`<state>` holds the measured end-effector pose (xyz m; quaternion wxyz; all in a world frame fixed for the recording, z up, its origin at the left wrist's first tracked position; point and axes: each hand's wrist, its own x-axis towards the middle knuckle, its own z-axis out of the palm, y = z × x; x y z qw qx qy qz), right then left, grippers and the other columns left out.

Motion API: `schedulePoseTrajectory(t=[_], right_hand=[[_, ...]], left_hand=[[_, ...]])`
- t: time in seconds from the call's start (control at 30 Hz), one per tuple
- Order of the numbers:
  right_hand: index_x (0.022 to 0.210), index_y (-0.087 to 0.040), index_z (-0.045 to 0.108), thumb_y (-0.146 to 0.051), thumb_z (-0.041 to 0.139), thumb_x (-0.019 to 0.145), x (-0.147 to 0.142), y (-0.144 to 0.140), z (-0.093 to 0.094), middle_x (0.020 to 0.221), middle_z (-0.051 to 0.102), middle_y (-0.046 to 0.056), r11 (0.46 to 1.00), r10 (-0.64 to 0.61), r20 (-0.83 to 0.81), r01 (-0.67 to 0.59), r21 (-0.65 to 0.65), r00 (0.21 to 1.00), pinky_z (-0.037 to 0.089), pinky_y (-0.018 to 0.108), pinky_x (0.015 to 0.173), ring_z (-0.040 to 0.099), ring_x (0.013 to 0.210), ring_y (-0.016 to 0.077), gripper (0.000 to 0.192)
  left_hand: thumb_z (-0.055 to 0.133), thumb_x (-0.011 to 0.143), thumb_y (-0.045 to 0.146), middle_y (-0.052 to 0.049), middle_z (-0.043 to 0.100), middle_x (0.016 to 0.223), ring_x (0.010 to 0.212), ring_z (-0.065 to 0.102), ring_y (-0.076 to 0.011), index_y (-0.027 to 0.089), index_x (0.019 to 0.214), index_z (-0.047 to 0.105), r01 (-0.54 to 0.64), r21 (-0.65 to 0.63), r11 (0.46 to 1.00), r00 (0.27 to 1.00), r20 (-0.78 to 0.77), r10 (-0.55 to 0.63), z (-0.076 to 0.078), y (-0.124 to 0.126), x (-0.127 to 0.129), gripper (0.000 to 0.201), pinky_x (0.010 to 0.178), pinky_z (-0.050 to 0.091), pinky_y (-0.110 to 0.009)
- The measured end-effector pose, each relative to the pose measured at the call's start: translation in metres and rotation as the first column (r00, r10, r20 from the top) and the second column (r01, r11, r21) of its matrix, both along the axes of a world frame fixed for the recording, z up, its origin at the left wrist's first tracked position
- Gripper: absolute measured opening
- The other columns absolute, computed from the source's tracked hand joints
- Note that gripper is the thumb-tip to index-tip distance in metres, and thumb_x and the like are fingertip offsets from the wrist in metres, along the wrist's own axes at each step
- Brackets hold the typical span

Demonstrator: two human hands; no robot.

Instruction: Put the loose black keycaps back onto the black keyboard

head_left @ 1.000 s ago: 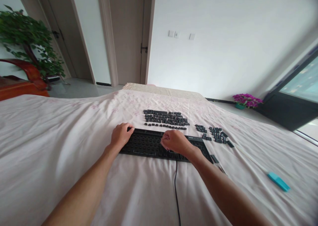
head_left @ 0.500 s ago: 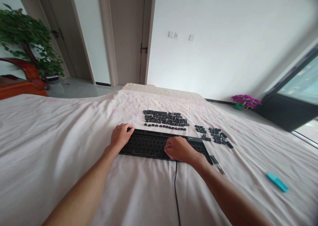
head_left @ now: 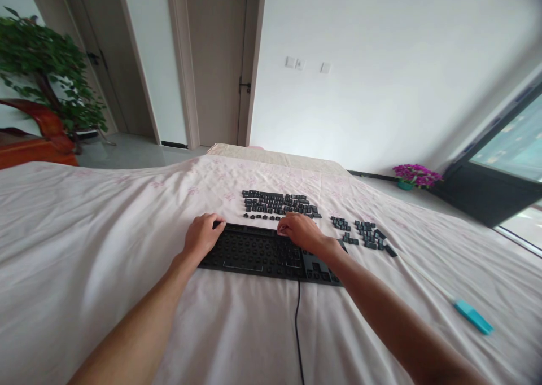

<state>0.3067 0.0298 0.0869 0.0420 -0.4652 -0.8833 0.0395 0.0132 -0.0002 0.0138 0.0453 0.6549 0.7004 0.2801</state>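
Since half a second ago, the right hand (head_left: 301, 231) has gone from the keyboard's (head_left: 258, 253) near edge to its far edge, fingers curled beside the keycap rows (head_left: 279, 204). Left hand (head_left: 202, 236) grips the keyboard's left end. Right of the keyboard lie loose keycaps (head_left: 364, 233) and a teal tool (head_left: 474, 317).

Bare forearms, seemingly no sleeves.

Keyboard and loose keycaps on a bed
Behind the keyboard (head_left: 262, 254) lie rows of keycaps (head_left: 279, 204); a smaller keycap cluster (head_left: 364, 233) lies to its right, a brush handle (head_left: 474, 317) farther right; its cable (head_left: 297, 328) runs forward.
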Motion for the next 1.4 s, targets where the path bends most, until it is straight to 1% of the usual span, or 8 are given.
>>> schedulePoseTrajectory(t=[0.17,0.37,0.47,0.73,0.93,1.07,1.27,1.4], right_hand=[[0.087,-0.02,0.074,-0.017,0.058,0.08,0.023,0.002,0.015,0.097,0.071,0.009,0.987,-0.161,0.241,0.157,0.036,0.957,0.043,0.026,0.073,0.064,0.091,0.0222,0.018],[0.097,-0.025,0.073,-0.027,0.053,0.089,0.005,-0.001,0.018,0.106,0.07,0.002,1.0,-0.028,-0.042,0.029,0.011,0.999,0.042,0.022,0.081,0.063,0.096,0.0163,0.022],[0.098,-0.025,0.073,-0.023,0.051,0.089,-0.008,-0.004,0.012,0.104,0.07,0.002,0.999,0.033,-0.069,-0.033,-0.011,0.997,0.042,0.021,0.079,0.064,0.094,0.0155,0.024],[0.093,-0.019,0.074,-0.014,0.057,0.083,0.014,0.003,0.023,0.102,0.069,0.012,0.99,-0.141,0.298,0.137,0.036,0.944,0.045,0.029,0.079,0.064,0.096,0.0242,0.021],[0.098,-0.026,0.073,-0.023,0.053,0.089,0.002,-0.003,0.018,0.106,0.069,0.002,1.0,0.006,-0.007,-0.006,-0.006,1.0,0.042,0.022,0.079,0.064,0.095,0.0167,0.023],[0.097,-0.024,0.074,-0.019,0.052,0.088,-0.003,-0.007,0.009,0.103,0.07,0.002,0.996,0.066,-0.056,-0.069,-0.052,0.996,0.042,0.02,0.08,0.064,0.094,0.0146,0.024],[0.09,-0.025,0.076,-0.016,0.058,0.082,0.04,-0.002,0.019,0.092,0.073,0.003,0.995,-0.023,0.125,0.035,-0.095,0.992,0.044,0.024,0.08,0.066,0.094,0.0184,0.022],[0.078,-0.02,0.076,-0.008,0.063,0.072,0.058,-0.001,0.033,0.085,0.073,0.009,0.981,-0.156,0.364,0.187,-0.051,0.918,0.046,0.03,0.075,0.068,0.085,0.0245,0.019]], left_hand=[[0.052,0.085,0.035,-0.005,0.072,0.098,0.093,0.063,-0.0218,0.023,0.091,0.072,-0.003,0.0,1.0,1.0,-0.003,0.003,0.0,0.0,0.0,0.024,0.084,0.045,-0.029],[0.051,0.086,0.036,-0.005,0.072,0.1,0.094,0.062,-0.0214,0.024,0.092,0.072,0.0,-0.005,1.0,1.0,-0.009,0.0,0.0,0.001,-0.001,0.025,0.084,0.044,-0.029],[0.051,0.086,0.036,-0.005,0.072,0.1,0.095,0.062,-0.0217,0.023,0.092,0.072,0.006,-0.01,1.0,1.0,-0.004,-0.006,0.0,0.0,-0.001,0.025,0.084,0.045,-0.029],[0.052,0.086,0.035,-0.005,0.072,0.1,0.095,0.063,-0.0216,0.023,0.092,0.072,0.005,-0.003,1.0,1.0,-0.006,-0.005,0.001,0.001,-0.001,0.024,0.085,0.045,-0.029],[0.051,0.086,0.035,-0.006,0.072,0.099,0.094,0.063,-0.0222,0.022,0.092,0.072,0.016,0.0,1.0,1.0,0.0,-0.016,-0.002,0.002,-0.002,0.025,0.085,0.045,-0.03],[0.051,0.086,0.036,-0.006,0.072,0.1,0.095,0.063,-0.0223,0.023,0.092,0.072,0.012,-0.004,1.0,1.0,0.007,-0.012,-0.004,0.003,-0.003,0.025,0.085,0.045,-0.03],[0.051,0.086,0.036,-0.005,0.072,0.099,0.096,0.062,-0.0221,0.023,0.092,0.072,0.009,-0.011,1.0,1.0,0.004,-0.009,-0.003,0.003,-0.002,0.025,0.086,0.044,-0.03],[0.051,0.086,0.036,-0.005,0.072,0.1,0.095,0.062,-0.0223,0.023,0.091,0.071,0.003,-0.011,1.0,1.0,0.004,-0.003,-0.001,0.002,-0.001,0.025,0.085,0.045,-0.03]])
